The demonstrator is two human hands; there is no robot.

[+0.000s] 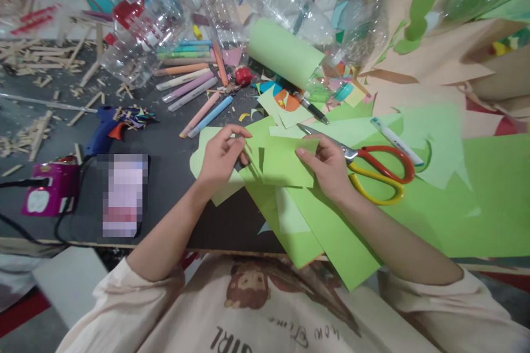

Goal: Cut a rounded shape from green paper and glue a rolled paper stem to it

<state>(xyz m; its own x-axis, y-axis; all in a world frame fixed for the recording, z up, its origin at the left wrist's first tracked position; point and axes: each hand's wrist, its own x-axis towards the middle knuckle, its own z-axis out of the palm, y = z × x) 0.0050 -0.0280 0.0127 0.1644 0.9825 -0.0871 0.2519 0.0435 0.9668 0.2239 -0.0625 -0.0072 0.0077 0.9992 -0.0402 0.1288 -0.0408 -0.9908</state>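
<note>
My right hand (329,168) pinches a small light-green piece of paper (285,162) by its right side, thumb on top. Just left of that piece, my left hand (226,154) is closed with fingertips together on what looks like a narrow green paper strip (253,161). Scissors (375,165) with one red and one yellow handle loop lie beside my right hand, their blades partly hidden behind it. Under both hands are larger green paper sheets (331,231), overlapping, some hanging over the table's front edge.
A blue glue gun (101,129), a purple box with a cable (49,190) and a phone (124,196) lie left. Several markers (190,85), a pen (308,105) and a green-wrapped bottle (285,52) lie beyond my hands. Clear plastic bottles (141,38) and wooden stick scraps (37,58) fill the back.
</note>
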